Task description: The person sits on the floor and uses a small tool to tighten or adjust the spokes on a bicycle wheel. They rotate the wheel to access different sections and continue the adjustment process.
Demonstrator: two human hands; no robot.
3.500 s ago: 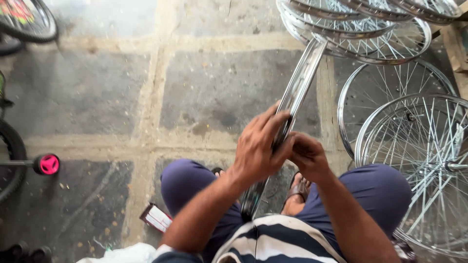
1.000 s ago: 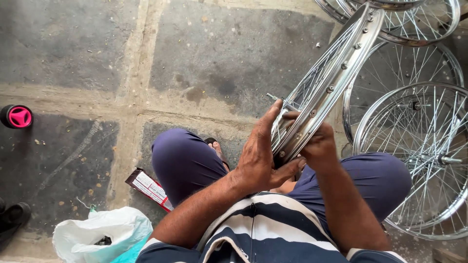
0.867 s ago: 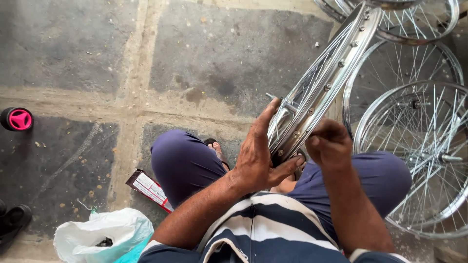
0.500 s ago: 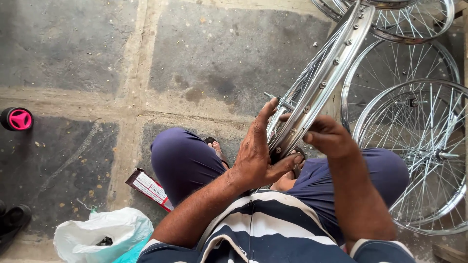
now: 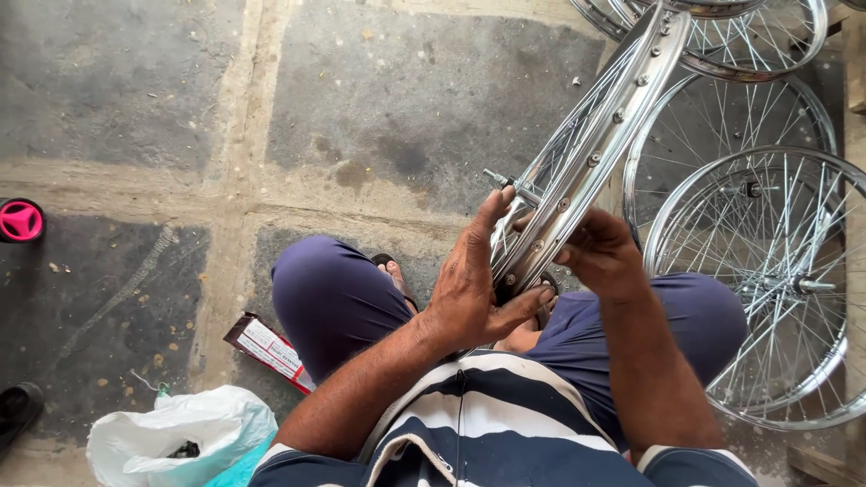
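Your left hand [image 5: 469, 289] clamps the near end of the spoked wheel rim [image 5: 586, 167] above your lap; your right hand [image 5: 603, 254], at its three o'clock, pinches the rim's edge. The rim runs toward one o'clock, probably light, stiff and slick; hold the rim, not the thin spokes. Beyond lie finished wheels [image 5: 767, 271].

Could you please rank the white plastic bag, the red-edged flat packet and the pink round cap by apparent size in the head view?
1. white plastic bag
2. red-edged flat packet
3. pink round cap, though the frame edge cuts it.
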